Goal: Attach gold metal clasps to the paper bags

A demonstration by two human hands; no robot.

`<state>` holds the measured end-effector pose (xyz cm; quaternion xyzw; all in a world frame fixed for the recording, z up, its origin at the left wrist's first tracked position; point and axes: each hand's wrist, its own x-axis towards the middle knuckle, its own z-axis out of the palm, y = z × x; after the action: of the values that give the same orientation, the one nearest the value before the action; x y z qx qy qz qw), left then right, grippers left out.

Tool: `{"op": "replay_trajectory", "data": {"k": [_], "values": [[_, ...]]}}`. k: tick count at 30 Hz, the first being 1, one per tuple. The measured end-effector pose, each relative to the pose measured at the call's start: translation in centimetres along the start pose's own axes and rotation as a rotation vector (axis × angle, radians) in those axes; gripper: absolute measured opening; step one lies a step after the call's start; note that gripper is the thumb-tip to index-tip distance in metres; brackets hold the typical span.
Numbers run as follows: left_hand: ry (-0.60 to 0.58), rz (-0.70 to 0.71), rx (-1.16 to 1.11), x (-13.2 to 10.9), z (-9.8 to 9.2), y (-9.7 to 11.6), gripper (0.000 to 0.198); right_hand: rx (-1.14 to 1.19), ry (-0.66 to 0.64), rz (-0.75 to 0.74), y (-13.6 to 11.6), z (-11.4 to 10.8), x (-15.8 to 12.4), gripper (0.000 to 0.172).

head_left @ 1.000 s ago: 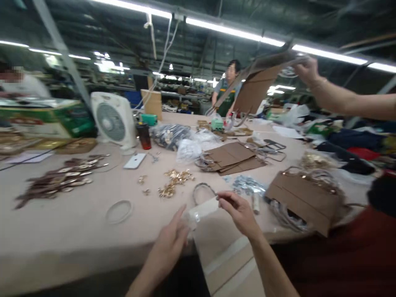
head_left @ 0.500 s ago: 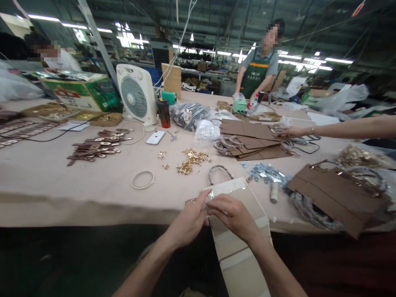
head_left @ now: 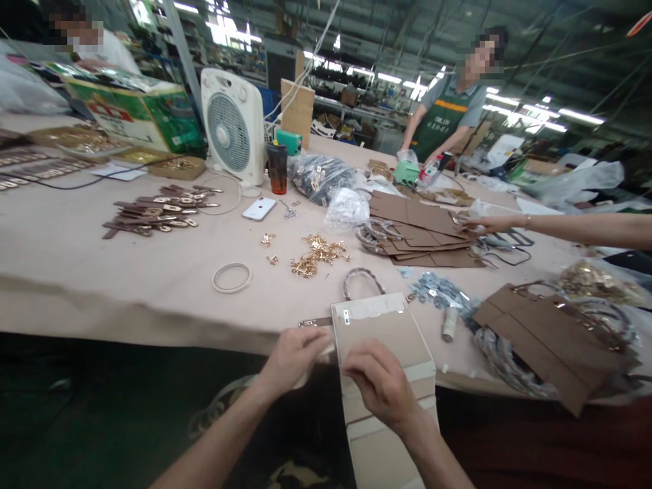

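Note:
A long beige bag panel lies over the table's front edge, its lower part hanging down. A wrapped handle loop sticks out past its top, and a brown strap with a metal buckle juts from its left side. At the upper left corner shows a small metal plate. My left hand, left of the panel, is closed with something pale at its fingers, too unclear to name. Over the panel, my right hand has its fingertips pinched together; what they hold, if anything, is hidden.
Gold hardware, a tape roll, a phone and brown straps lie beyond. Grey metal plates and brown bag panels are at right. A co-worker's hand touches stacked panels. A fan stands behind.
My hands have parted from the panel's upper left corner, the left going left and down, the right down. The metal plate there is now uncovered. The camera view has shifted slightly.

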<state>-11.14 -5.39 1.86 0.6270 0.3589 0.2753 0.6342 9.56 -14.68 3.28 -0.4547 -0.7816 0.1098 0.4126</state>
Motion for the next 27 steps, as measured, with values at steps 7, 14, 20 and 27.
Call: {"op": "replay_trajectory", "data": {"k": [7,14,20,27], "values": [[0.087,0.022,-0.01,1.4,-0.6,-3.3,0.037,0.101,0.035,0.419,5.3,-1.0,3.1,0.012],[0.13,0.003,0.09,1.8,0.2,-4.1,0.036,0.151,-0.082,0.549,8.3,0.0,4.4,0.02],[0.131,0.004,0.127,1.8,0.0,-4.3,0.034,0.067,-0.105,0.538,8.4,0.8,4.8,0.018],[0.138,-0.002,0.129,1.7,-0.1,-4.2,0.033,0.087,0.087,0.584,7.8,1.4,5.2,0.022]]}}
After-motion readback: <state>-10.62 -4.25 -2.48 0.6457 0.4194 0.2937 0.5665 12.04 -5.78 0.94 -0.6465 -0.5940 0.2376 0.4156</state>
